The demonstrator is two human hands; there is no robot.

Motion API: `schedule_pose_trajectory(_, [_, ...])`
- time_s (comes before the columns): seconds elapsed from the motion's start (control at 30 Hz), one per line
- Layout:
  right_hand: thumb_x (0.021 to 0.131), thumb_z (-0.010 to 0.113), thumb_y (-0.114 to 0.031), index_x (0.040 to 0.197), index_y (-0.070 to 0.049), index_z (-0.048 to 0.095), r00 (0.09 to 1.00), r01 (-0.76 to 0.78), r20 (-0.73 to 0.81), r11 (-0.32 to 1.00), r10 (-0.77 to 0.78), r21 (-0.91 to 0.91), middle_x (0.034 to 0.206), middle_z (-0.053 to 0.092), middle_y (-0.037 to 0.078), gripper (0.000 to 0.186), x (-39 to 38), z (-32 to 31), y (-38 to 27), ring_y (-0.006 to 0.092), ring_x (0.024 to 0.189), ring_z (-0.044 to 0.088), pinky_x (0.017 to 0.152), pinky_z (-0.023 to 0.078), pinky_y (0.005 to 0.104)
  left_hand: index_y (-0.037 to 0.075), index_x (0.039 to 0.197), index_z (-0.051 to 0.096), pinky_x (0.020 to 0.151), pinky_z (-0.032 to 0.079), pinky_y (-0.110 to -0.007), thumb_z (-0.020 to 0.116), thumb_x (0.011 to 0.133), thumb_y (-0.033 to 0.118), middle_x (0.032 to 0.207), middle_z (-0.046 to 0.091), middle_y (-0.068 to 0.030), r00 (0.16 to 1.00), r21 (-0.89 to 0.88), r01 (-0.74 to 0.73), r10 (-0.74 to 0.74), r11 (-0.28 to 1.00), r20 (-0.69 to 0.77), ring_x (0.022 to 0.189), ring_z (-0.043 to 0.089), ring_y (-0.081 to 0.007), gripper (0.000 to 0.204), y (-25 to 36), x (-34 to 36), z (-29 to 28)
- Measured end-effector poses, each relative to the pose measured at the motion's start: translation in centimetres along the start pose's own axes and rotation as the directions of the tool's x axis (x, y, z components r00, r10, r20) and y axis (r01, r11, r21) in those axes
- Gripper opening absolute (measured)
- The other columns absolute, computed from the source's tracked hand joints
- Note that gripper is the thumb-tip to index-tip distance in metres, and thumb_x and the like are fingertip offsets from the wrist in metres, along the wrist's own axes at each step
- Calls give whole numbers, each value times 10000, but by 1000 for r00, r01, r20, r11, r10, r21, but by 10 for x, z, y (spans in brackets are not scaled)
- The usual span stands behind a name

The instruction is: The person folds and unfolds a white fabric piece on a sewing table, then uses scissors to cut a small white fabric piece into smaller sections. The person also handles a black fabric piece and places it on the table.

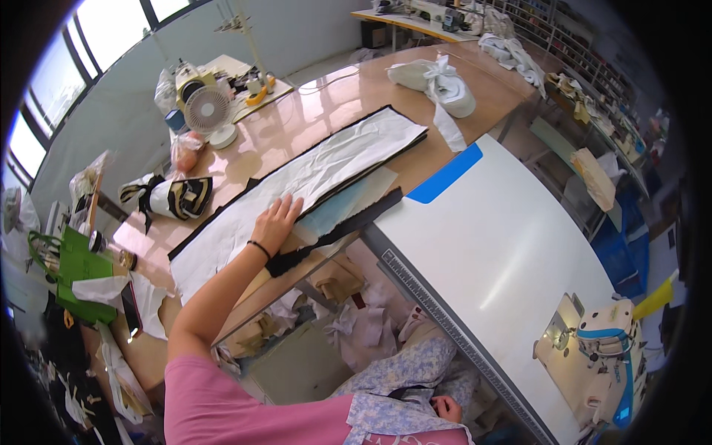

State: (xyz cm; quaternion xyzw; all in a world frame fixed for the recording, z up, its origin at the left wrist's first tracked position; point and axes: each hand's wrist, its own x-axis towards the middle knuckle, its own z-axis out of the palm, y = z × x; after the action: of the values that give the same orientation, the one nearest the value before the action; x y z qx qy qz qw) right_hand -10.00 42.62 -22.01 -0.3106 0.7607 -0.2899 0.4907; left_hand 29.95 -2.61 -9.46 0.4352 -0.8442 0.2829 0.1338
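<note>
My left hand [277, 222] lies flat on a long stack of white fabric panels [326, 167] edged in black, its fingers stretched out. The stack runs diagonally across the brown table. Beneath its near edge a pale blue sheet [343, 209] and a strip of black fabric [363, 224] stick out. Down by my lap, next to the patterned apron [400, 367], my right hand [446, 408] shows only in part. Its fingers are curled, and what they hold, if anything, is hidden.
At right stands a sewing machine [604, 337] on a white tabletop [489, 245] with a ruler edge. A tied white roll [437, 83], a small fan [208, 111] and a tied black-and-white bundle [174, 199] rest on the table. A green bag [78, 274] is at left.
</note>
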Motion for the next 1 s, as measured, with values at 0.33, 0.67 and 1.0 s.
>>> schedule_pose_trajectory(0.33, [905, 502, -192, 926, -20, 637, 1000, -3, 10, 999, 3, 39, 716, 640, 72, 220, 17, 2, 1, 129, 612, 582, 557, 449, 277, 157, 1204, 460, 702, 510, -329, 491, 802, 115, 1162, 536, -112, 999, -81, 47, -48, 996, -3, 1006, 559, -257, 406, 7, 61, 55])
schedule_pose_trajectory(0.67, [912, 500, -204, 953, 5, 616, 1000, 6, -30, 989, -1, 151, 713, 603, 85, 243, 10, 5, 17, 144, 602, 558, 546, 444, 302, 177, 1277, 416, 852, 451, -390, 541, 823, 303, 1239, 498, -102, 952, -432, 269, -170, 861, 253, 1115, 478, -290, 487, 7, 78, 20])
schedule_pose_trajectory(1.0, [923, 480, -215, 954, 3, 613, 999, 39, -33, 993, -36, 109, 722, 599, 89, 257, 4, 2, 12, 147, 617, 552, 559, 448, 304, 142, 1171, 530, 840, 452, -359, 449, 881, 191, 1127, 570, -113, 932, -563, 360, -269, 744, 242, 1030, 535, -292, 304, 3, 76, 23])
